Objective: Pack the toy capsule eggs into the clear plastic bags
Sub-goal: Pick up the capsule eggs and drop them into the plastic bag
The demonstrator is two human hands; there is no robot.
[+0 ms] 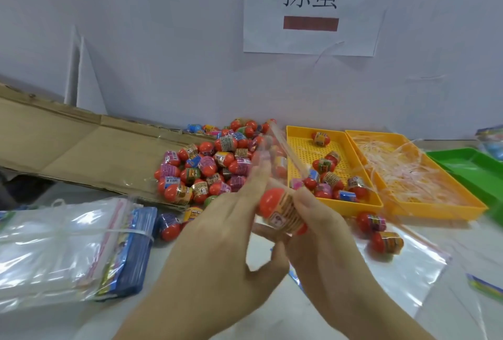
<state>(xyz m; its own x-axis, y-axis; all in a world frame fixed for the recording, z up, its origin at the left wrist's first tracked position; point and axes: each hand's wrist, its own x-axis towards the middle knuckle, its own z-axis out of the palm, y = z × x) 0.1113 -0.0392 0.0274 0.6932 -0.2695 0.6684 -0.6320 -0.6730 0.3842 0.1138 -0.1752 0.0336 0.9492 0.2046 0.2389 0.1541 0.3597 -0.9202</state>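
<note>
Egg in hand: we see a red plastic capsule egg (281, 207) with an orange printed band round its middle. It lies sideways between our two hands, above the near middle of the white table (54, 320).
Right hand: our right hand (329, 233) grips that egg, thumb on its banded side and a finger showing beneath it.
Left hand: our left hand (217, 233) reaches up with fingers straight and close together, blurred. We cannot tell whether it pinches the bag.
Bag: a clear plastic zip bag (275, 146) with a pink strip stands up just above the egg, against the left fingertips.
Heap: a pile of red capsule eggs (209, 165) in mixed wrappers lies behind the hands, partly on a flattened brown cardboard sheet (68, 144).
Trays: to the right, a yellow perforated plastic tray (299, 146) holds more eggs. A second yellow tray (435, 212) beside it holds pale plastic strips, and a green tray (468, 163) sits at the far right.
Left side: a tied bundle of clear bags (49, 244) lies beside blue printed cards (136, 252).
Right side: a flat clear bag (394, 271) lies under two loose eggs (388, 241).
In the way: the raised bag and left fingers cover part of the heap and the first tray's left edge.
Wall: a white paper sign (310, 40) shows black characters and a dark red bar.
</note>
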